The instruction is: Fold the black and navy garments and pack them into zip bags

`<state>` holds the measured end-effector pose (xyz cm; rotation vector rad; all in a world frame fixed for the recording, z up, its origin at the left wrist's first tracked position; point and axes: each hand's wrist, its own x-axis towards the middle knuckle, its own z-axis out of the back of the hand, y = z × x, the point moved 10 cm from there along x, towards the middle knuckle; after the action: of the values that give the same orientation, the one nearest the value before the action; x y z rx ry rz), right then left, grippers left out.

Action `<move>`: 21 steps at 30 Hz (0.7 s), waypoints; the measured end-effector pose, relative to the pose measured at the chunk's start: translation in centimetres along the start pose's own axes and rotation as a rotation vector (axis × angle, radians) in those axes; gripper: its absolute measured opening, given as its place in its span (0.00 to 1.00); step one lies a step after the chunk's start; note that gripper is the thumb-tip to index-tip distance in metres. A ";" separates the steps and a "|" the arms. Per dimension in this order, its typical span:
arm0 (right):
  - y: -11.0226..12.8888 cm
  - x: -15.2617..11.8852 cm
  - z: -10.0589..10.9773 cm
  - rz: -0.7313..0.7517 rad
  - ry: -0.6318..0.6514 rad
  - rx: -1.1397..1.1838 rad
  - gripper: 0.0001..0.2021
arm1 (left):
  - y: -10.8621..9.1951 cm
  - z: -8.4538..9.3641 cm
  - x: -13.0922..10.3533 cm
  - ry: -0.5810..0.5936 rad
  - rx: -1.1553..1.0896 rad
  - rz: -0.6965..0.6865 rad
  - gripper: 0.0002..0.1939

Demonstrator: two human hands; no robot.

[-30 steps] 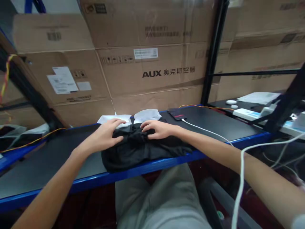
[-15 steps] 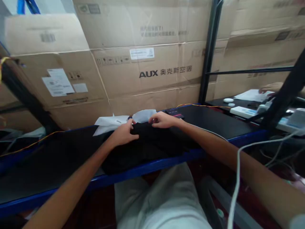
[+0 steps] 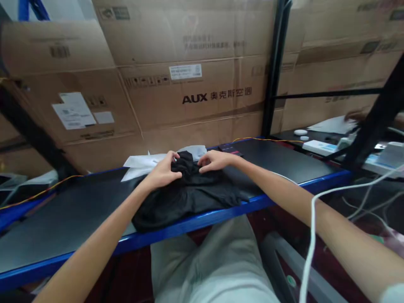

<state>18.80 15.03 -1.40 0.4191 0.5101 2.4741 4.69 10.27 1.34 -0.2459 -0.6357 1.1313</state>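
A crumpled black cloth point(image 3: 189, 200), perhaps a garment, lies across the black tabletop, its near part reaching the blue front edge. Its far end is bunched up between both hands. My left hand point(image 3: 166, 169) has thumb and fingers around the left of this bunch, holding it. On the right of the bunch, my right hand point(image 3: 214, 160) closes its curled fingers and thumb on the fabric; the fingertips are partly hidden. Just behind the cloth lie a crinkled white sheet point(image 3: 139, 163) and a second white piece point(image 3: 197, 150), partly covered.
A dark flat box point(image 3: 230, 149) sits behind my right hand. Large cardboard point(image 3: 195, 122) walls the back, between black posts point(image 3: 274, 75). A white cable point(image 3: 312, 235) hangs over my right forearm. At the right, another person's hand point(image 3: 356, 115) rests near papers on a neighbouring table.
The cloth's far end is now gathered higher into a wrinkled bunch between my hands. Both hands stay nearly in place. The view has shifted slightly.
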 end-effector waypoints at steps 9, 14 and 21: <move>-2.5 0.3 -0.4 -0.168 -0.112 0.339 0.19 | 4.4 -1.2 3.7 0.037 -0.419 0.210 0.19; -4.1 0.0 -0.1 -0.281 -0.282 0.480 0.37 | 3.2 -1.7 3.5 0.004 -0.391 0.037 0.21; -2.7 0.7 0.1 -0.139 -0.227 0.985 0.24 | -2.2 0.6 1.4 -0.211 -0.123 -0.293 0.19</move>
<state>19.60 17.53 -2.36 0.9752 1.5783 1.8487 6.42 10.54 3.39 -0.1328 -0.8996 0.8421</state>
